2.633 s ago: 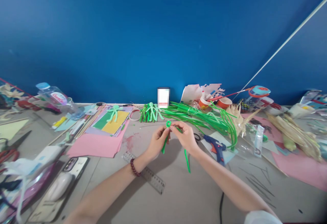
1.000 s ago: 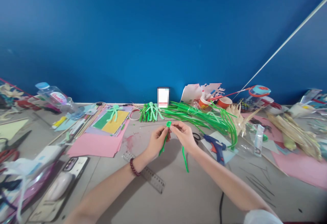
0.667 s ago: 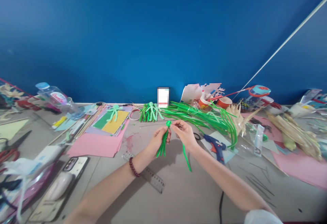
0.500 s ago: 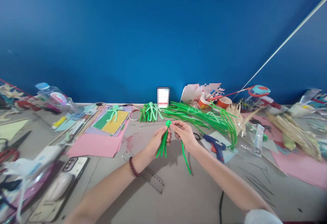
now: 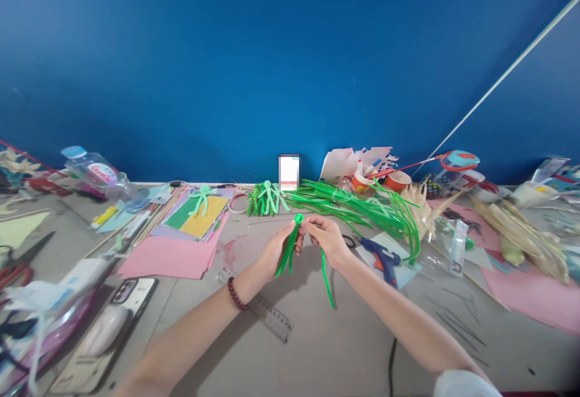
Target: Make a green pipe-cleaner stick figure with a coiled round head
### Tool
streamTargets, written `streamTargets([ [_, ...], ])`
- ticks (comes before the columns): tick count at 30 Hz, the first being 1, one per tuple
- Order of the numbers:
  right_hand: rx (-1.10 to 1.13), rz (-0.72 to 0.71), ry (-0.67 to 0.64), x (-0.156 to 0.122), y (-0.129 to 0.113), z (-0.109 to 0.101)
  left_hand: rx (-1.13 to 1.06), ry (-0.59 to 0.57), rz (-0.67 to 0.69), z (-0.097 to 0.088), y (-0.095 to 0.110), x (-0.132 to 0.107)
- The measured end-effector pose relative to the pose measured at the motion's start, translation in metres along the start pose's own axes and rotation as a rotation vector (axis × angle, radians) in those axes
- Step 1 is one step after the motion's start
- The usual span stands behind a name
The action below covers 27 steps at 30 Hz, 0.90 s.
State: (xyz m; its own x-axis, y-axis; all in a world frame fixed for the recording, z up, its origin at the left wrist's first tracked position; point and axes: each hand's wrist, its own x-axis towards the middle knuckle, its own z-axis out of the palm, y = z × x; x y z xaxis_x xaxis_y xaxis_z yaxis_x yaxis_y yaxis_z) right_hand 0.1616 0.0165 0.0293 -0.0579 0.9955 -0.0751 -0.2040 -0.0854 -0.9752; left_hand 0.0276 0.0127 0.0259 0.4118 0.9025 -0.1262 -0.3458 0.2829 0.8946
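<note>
Holding a green pipe-cleaner piece (image 5: 286,255) just left of the blue glue gun (image 5: 383,259). With the left hand (image 5: 274,252), gripping the bunched strands right below the small coil on top (thumb and fingers closed around them, loose ends poking out beneath). With the right hand (image 5: 330,241), pinching tight beside that coil, fingertips shut on one long strand trailing down under the palm. Behind the glue gun, a heap of loose green pipe cleaners (image 5: 362,208); left of it and nearer, a clear ruler (image 5: 268,319).

Blue wall (image 5: 272,71) behind cluttered grey table (image 5: 317,342).
</note>
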Motion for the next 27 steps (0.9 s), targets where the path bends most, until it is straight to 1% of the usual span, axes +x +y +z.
streamTargets([
  [4, -0.072, -0.043, 0.022, -0.0007, 0.0006, 0.0012, 0.056, 0.076, 0.023, -0.0002, -0.0028, 0.0026],
  [8, -0.106, -0.069, 0.035, 0.0004, 0.0034, 0.0003, 0.080, 0.086, 0.006, -0.0001, -0.0045, 0.0031],
  [12, -0.118, -0.076, 0.030, 0.0019, 0.0060, -0.0008, 0.046, 0.070, -0.015, -0.0018, -0.0060, 0.0033],
  [16, -0.109, -0.074, 0.030, 0.0016, 0.0058, 0.0000, -0.005, 0.019, -0.046, -0.0028, -0.0057, 0.0039],
  [21, -0.075, -0.029, 0.038, 0.0007, 0.0039, 0.0013, -0.048, -0.007, -0.096, -0.0007, -0.0034, 0.0041],
  [23, -0.084, -0.023, 0.062, 0.0012, 0.0040, 0.0010, -0.009, 0.026, -0.062, 0.0000, -0.0036, 0.0033],
  [27, -0.117, -0.037, 0.097, 0.0022, 0.0057, -0.0001, 0.162, 0.158, 0.107, 0.0007, -0.0045, 0.0002],
])
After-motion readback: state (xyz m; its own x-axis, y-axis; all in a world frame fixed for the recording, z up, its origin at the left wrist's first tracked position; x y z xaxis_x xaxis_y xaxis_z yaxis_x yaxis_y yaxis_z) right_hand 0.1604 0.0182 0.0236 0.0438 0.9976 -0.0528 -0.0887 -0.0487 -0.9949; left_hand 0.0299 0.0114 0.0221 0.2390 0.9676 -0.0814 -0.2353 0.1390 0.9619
